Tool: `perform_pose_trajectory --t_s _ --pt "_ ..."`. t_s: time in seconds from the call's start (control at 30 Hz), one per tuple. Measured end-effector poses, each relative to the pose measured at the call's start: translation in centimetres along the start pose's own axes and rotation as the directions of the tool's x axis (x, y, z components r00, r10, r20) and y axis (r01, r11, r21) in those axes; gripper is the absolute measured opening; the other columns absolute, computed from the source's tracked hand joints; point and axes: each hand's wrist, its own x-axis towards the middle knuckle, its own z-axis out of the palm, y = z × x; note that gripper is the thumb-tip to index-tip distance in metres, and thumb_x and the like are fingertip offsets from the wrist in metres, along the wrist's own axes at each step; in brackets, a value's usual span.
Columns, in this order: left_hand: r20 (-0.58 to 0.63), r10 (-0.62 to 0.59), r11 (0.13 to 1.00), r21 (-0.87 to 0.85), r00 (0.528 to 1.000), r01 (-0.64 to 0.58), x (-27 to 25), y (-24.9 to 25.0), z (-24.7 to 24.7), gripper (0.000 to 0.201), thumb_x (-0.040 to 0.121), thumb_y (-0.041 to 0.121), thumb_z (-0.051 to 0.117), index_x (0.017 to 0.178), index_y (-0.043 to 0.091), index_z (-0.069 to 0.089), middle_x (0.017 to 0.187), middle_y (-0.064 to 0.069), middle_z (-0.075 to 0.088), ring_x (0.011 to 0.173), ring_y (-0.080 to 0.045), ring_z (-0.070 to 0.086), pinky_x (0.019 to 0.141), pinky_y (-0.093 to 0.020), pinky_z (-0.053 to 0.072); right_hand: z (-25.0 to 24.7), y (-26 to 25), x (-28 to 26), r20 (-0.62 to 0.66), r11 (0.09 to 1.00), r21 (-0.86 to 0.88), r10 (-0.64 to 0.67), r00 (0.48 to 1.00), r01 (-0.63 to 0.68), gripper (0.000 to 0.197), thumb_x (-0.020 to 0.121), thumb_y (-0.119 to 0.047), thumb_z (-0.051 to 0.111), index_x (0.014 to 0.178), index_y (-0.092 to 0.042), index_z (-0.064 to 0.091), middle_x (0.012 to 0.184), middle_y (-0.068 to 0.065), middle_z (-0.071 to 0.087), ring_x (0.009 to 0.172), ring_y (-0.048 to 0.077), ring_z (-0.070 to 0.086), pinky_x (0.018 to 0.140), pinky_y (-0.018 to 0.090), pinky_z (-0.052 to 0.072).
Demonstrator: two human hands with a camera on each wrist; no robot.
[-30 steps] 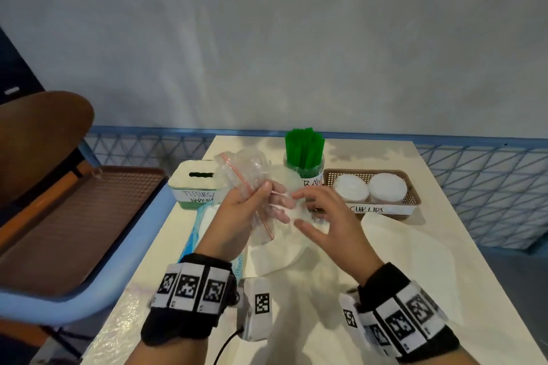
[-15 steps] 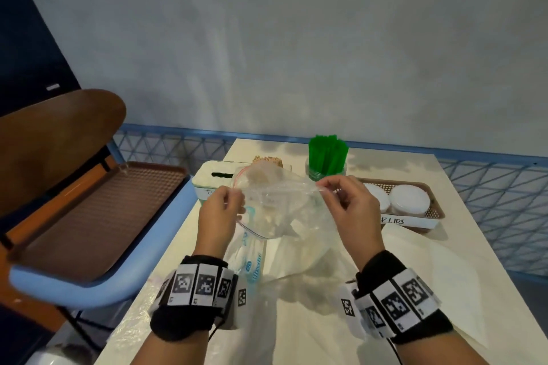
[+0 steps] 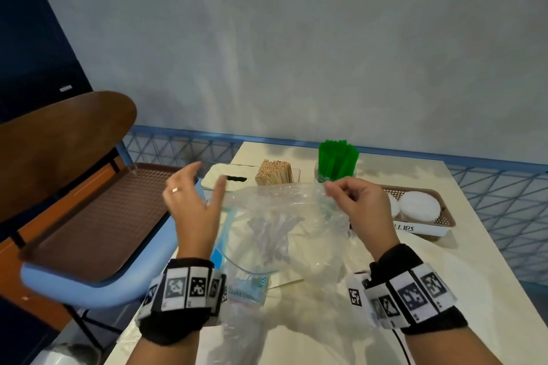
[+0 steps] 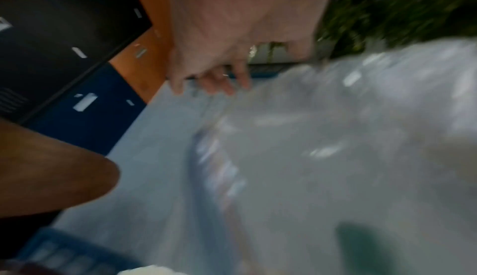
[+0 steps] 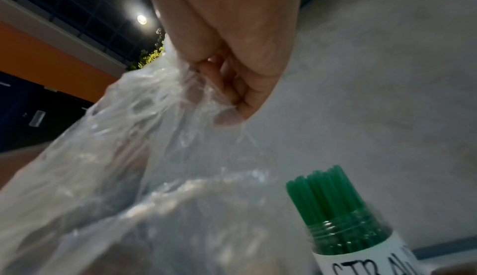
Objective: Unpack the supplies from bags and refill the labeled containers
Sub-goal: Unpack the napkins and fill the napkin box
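The left hand point(image 3: 192, 210) is hovering with fingers spread and relaxed, gripping nothing, just left of the clear plastic bag point(image 3: 278, 225). The right hand point(image 3: 360, 210) is pinching the bag's upper right edge between thumb and curled fingers, holding it up over the table point(image 3: 444, 290). The bag is hanging down and to the left of that pinch. Beyond the pinch, the wooden sticks point(image 3: 274, 172) and the jar of green straws point(image 3: 336, 161) are standing; to its right, the basket of cup lids point(image 3: 415, 207) is sitting.
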Motion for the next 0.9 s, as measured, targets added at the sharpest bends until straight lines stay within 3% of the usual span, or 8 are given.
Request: perform_pose_trajectory --t_s 0.1,0.17,0.23,0.3,0.4,0.6,0.77,0.9 --pt "0.446 0.314 0.944 -0.053 0.838 -0.325 -1.4 3.7 0.8 0.079 0.067 0.068 0.056 0.136 0.035 0.036 0.133 0.02 0.041 0.128 0.003 0.029 0.115 -0.035 0.004 1.3 -1.3 0.3 0.08 0.999 0.042 -0.018 0.997 0.015 0.012 0.086 -0.024 0.062 0.074 -0.023 0.066 0.061 -0.006 0.06 0.056 -0.001 0.051 0.058 0.008 0.042" --pt "0.595 0.306 0.945 -0.096 0.744 -0.312 -1.8 4.3 2.2 0.064 0.069 0.057 0.068 0.125 0.032 0.05 0.113 0.02 0.057 0.109 0.004 0.049 0.116 -0.038 0.012 2.1 -2.2 0.2 0.106 0.993 0.116 -0.039 0.994 0.027 0.005 0.085 -0.026 0.062 0.083 -0.024 0.065 0.07 -0.01 0.062 0.063 -0.003 0.055 0.063 0.009 0.043" --pt "0.499 0.262 0.965 -0.145 0.826 -0.218 -1.6 4.2 3.1 0.023 0.08 0.036 0.068 0.094 0.019 0.062 0.084 0.009 0.061 0.079 -0.004 0.053 0.086 -0.028 0.041 2.1 -2.5 -0.2 0.178 0.99 0.14 -0.056 0.983 0.031 0.032 0.079 -0.046 0.063 0.107 -0.032 0.056 0.099 -0.013 0.061 0.085 -0.005 0.056 0.075 0.009 0.042" --pt "0.365 0.169 0.971 -0.219 0.916 -0.091 -1.2 3.8 3.1 0.019 0.087 0.028 0.062 0.078 0.013 0.055 0.07 0.003 0.055 0.064 -0.005 0.047 0.062 -0.019 0.038 1.8 -2.1 -0.9 0.332 0.999 -0.028 -0.03 0.943 0.042 0.076 0.066 -0.061 0.066 0.13 -0.045 0.028 0.134 -0.012 0.04 0.113 -0.005 0.044 0.094 0.011 0.035" --pt "0.287 0.051 0.947 -0.317 0.957 0.045 -0.6 2.8 2.4 0.031 0.094 0.027 0.052 0.066 0.015 0.051 0.059 0.005 0.052 0.052 0.002 0.045 0.059 -0.021 0.037 1.8 -0.9 -2.2 0.447 0.934 -0.335 0.045 0.893 0.12 0.115 0.06 -0.05 0.079 0.142 -0.044 -0.001 0.146 -0.018 0.01 0.13 0.0 0.019 0.109 0.025 0.02" --pt "0.151 -0.048 0.936 -0.339 0.987 0.097 0.2 1.1 1.5 0.044 0.101 0.027 0.037 0.063 0.008 0.051 0.058 0.001 0.049 0.052 -0.002 0.044 0.059 -0.022 0.038 2.2 1.6 -2.0 0.114 0.977 -0.212 0.039 0.993 -0.014 0.026 0.084 -0.013 0.066 0.108 -0.022 0.064 0.09 -0.016 0.064 0.087 -0.004 0.059 0.087 0.025 0.049" --pt "0.09 -0.186 0.917 -0.342 0.978 0.206 1.1 -1.0 0.5 0.042 0.1 0.031 0.037 0.067 0.008 0.051 0.062 -0.001 0.047 0.057 -0.011 0.041 0.056 -0.027 0.037 1.8 1.2 -1.6 0.025 0.993 -0.119 0.029 0.999 -0.026 0.012 0.089 -0.012 0.059 0.094 -0.02 0.067 0.071 -0.011 0.065 0.065 -0.011 0.059 0.058 0.002 0.043" --pt "-0.08 -0.108 0.993 -0.046 0.991 0.105 1.0 -1.4 -0.1 0.027 0.094 0.034 0.048 0.105 0.01 0.053 0.108 -0.008 0.05 0.096 -0.017 0.049 0.091 -0.041 0.044 2.4 0.8 -1.5 -0.012 0.993 -0.114 -0.021 1.0 0.02 0.017 0.091 -0.016 0.056 0.084 -0.03 0.062 0.068 -0.006 0.063 0.062 0.003 0.058 0.06 0.013 0.045"
